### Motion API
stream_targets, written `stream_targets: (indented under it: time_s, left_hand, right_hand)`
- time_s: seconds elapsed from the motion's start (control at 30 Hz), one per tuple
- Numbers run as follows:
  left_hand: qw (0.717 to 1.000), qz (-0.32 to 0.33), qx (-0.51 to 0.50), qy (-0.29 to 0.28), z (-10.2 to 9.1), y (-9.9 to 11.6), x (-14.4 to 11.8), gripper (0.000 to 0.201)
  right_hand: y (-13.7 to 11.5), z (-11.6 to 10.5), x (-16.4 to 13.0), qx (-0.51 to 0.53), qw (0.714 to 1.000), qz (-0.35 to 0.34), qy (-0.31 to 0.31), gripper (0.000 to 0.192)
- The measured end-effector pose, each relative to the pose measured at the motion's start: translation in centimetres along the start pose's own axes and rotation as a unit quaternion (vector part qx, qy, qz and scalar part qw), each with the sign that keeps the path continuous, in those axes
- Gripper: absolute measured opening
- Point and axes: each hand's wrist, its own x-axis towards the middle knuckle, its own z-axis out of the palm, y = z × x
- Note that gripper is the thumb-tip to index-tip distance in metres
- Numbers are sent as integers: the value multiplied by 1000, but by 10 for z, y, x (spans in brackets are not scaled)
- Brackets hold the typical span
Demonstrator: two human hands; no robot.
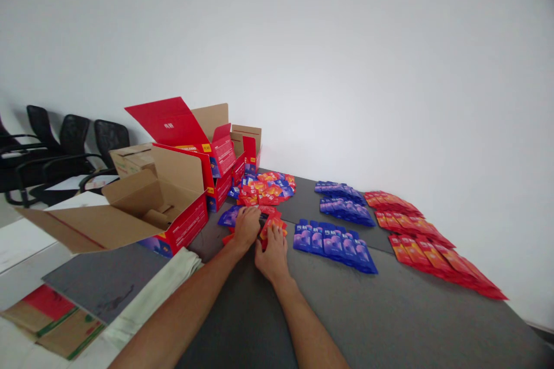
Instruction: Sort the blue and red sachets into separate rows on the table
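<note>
Two bare forearms reach across a grey tabletop (389, 323). The left hand (246, 228) lies palm down, fingers spread over a small heap of red and orange packets (272, 223); the right hand (272, 253), just beside it, presses loosely curled fingers onto the same heap, gripping nothing fully. To the right, blue packets (333, 245) sit in overlapping rows, with red packets (433, 242) fanned out nearer the edge. Left of the hands stands an open cardboard box (151, 207). Farther back, a mixed pile of packets (266, 187) lies before red boxes (216, 150), with black chairs (64, 144) along the white wall.
</note>
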Motion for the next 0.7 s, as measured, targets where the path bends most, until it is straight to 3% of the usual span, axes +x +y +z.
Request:
stream_targets:
  time_s: [0.23,0.4,0.47,0.57,0.63,0.7]
  left_hand:
    - [995,-78,31,58,-38,12,-10,25]
    - [977,-143,-132,91,-56,29,-6,21]
    - [948,-171,-254,88,-56,39,-5,15]
    - [872,-209,-439,57,-48,60,-6,9]
    - [832,-225,-506,30,-39,75,-8,11]
    - [814,-232,-532,12,-30,90,-11,16]
  right_hand:
    - [2,-5,-4,57,998,-20,11,56]
    - [4,-19,-6,139,990,-27,24,50]
    - [7,-31,-6,189,981,-7,43,48]
    - [14,-56,-8,266,963,7,47,43]
    - [22,-72,-12,295,955,16,31,36]
    - [31,-86,-19,304,952,43,7,32]
